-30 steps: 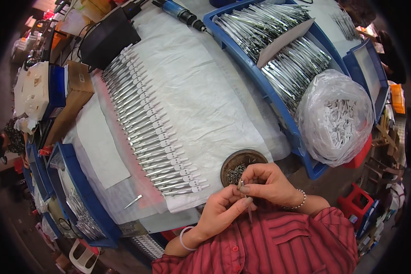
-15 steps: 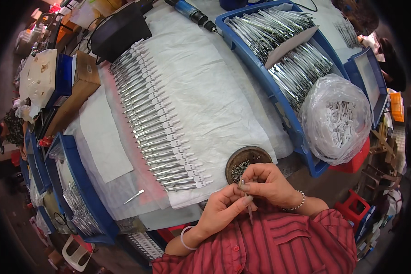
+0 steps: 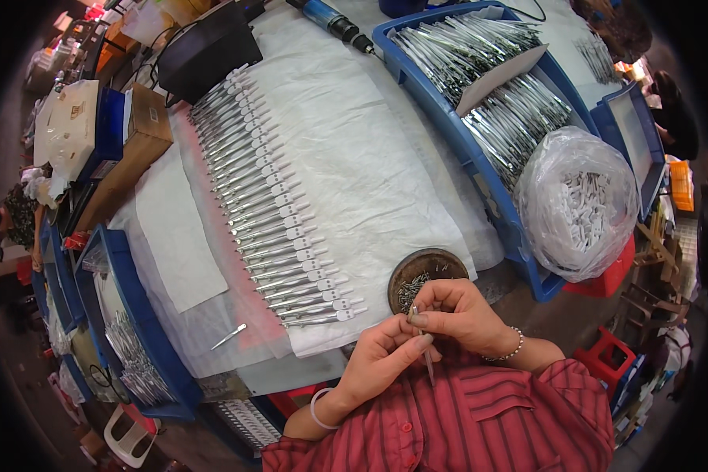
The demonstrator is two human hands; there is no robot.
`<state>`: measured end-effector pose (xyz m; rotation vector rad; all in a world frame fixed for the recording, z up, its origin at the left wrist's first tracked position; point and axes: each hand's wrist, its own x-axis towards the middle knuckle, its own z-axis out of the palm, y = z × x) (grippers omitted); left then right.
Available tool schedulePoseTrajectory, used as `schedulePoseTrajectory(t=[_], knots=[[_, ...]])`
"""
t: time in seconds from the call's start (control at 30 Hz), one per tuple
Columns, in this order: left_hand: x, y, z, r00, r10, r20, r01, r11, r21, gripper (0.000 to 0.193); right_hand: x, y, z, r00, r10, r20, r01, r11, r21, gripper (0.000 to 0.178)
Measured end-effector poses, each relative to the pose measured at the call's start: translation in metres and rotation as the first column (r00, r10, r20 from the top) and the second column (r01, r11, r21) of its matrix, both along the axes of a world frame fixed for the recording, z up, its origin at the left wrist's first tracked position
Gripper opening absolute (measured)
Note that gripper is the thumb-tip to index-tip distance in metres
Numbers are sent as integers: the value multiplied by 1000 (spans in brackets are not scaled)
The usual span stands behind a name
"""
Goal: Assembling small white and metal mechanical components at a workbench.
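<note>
Close in front of my chest, my left hand (image 3: pixel 380 363) and my right hand (image 3: pixel 462 317) meet with fingers pinched. Between them is a slender silver metal piece (image 3: pixel 429 363), its lower end pointing down toward my shirt. Its upper end shows at my right fingertips; my fingers cover the middle. Just behind my right hand sits a round brown dish (image 3: pixel 397 277) of small metal parts (image 3: pixel 410 292). To the left, a long row of silver compass-like pieces with white plastic ends (image 3: pixel 299 245) lies on white cloth.
A blue crate (image 3: pixel 448 135) of thin metal pieces stands at right, with a clear bag of white plastic parts (image 3: pixel 582 208) at its near end. A blue-and-black power tool (image 3: pixel 332 21) lies at the back. One loose metal piece (image 3: pixel 229 337) and another blue crate (image 3: pixel 151 326) are at left.
</note>
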<state>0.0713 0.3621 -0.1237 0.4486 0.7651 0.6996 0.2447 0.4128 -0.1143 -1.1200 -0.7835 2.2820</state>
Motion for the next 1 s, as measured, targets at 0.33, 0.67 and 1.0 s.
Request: schedulePoseTrajectory(t=[0.33, 0.67, 1.0], knots=[[0, -6, 1, 1000, 3, -4, -3, 1000, 11, 18, 0, -5, 3, 1000, 5, 9, -5, 1000, 16, 10], [-2, -17, 5, 1000, 7, -20, -6, 998, 58, 17, -3, -15, 6, 1000, 11, 23, -12, 998, 57, 11], [-3, -26, 5, 999, 17, -31, -16, 999, 41, 19, -7, -23, 8, 1000, 11, 14, -12, 1000, 9, 12]])
